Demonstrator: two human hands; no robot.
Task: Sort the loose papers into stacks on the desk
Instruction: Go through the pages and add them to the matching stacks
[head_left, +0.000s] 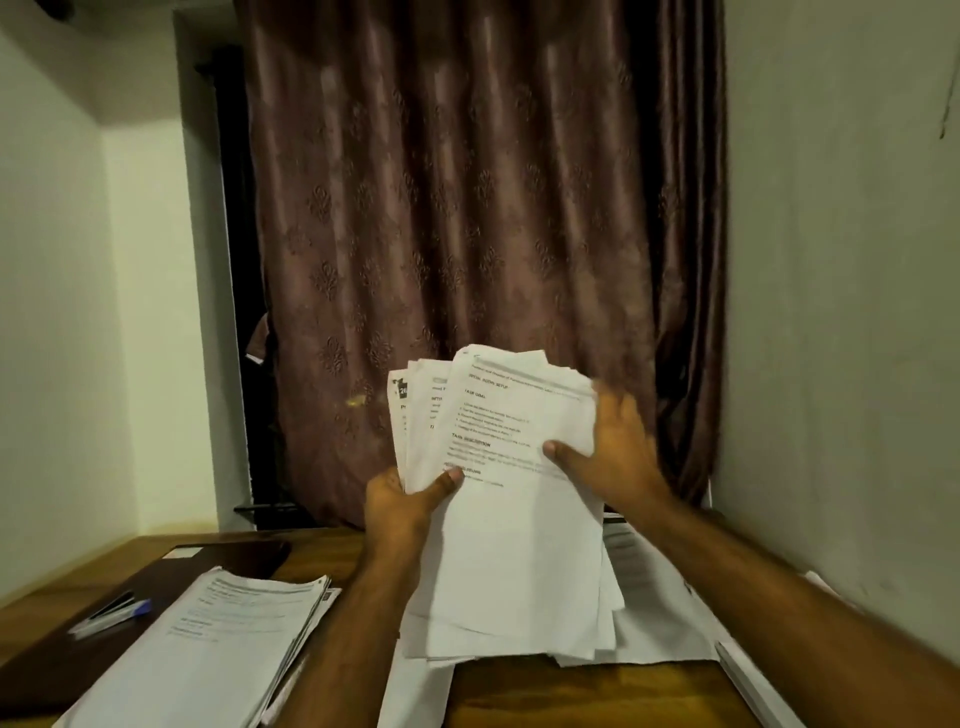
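Above the desk, left hand and right hand — both raised — grip fanned papers.

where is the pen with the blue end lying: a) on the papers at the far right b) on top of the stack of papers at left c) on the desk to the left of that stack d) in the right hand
c: the pen lies on the dark desk surface, left of the stack of papers and apart from it, while the right hand and left hand grip only the fanned bundle of papers.
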